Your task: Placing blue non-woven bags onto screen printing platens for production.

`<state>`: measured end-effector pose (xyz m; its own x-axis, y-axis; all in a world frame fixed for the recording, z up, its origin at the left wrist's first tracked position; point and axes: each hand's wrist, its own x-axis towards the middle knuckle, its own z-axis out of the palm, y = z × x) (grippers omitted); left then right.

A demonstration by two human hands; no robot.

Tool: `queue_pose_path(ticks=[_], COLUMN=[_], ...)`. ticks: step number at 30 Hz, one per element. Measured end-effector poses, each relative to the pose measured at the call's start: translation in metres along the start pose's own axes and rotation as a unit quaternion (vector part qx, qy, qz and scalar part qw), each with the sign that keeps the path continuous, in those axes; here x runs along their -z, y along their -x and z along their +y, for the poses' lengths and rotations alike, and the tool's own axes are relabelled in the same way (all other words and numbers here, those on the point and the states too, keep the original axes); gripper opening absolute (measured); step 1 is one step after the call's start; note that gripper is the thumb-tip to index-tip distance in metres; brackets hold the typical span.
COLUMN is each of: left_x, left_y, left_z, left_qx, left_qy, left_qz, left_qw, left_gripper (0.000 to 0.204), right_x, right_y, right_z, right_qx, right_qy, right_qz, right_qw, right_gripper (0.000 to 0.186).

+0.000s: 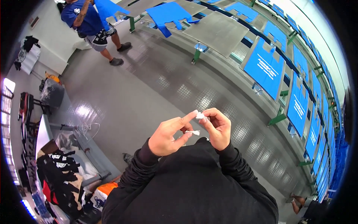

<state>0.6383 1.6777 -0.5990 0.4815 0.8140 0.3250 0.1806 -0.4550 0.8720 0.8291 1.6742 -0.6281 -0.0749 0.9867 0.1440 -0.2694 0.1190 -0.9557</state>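
Both of my hands are raised in front of my black-sleeved torso, above the grey floor. My right hand [218, 128] pinches a small white crumpled piece [200, 116], perhaps paper or tissue, between thumb and fingers. The index fingertip of my left hand [167, 136] touches the same piece from the left. Lower down, a second white scrap [194, 132] sticks out by my left thumb, held against the curled fingers. Whether the two scraps are joined cannot be seen.
Blue cut fabric panels [264, 70] lie on grey platens along a green-framed rack at right. A bare platen [216, 33] sits nearer the top. Another person [89, 26] stands at upper left with a blue panel. Dark clothing [61, 179] is heaped at lower left.
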Motion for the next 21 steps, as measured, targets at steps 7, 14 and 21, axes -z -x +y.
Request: queue_pose_path(ticks=[7, 14, 21], left_x=[-0.033, -0.106, -0.186], left_y=[-0.012, -0.035, -0.054], left_z=[0.003, 0.019, 0.042], left_qx=[0.05, 0.095, 0.102], left_qy=[0.092, 0.197, 0.204], left_qz=[0.024, 0.134, 0.118], left_qw=[0.994, 0.967, 0.966], left_gripper=[0.058, 0.046, 0.043], right_x=[0.033, 0.076, 0.15], right_y=[0.021, 0.056, 0.096], right_z=[-0.009, -0.02, -0.039], right_qx=[0.009, 0.072, 0.114], right_qy=[-0.076, -0.068, -0.016], right_qz=[0.023, 0.023, 0.036], right_qw=[0.997, 0.995, 0.993], right_gripper=[0.011, 0.011, 0.011])
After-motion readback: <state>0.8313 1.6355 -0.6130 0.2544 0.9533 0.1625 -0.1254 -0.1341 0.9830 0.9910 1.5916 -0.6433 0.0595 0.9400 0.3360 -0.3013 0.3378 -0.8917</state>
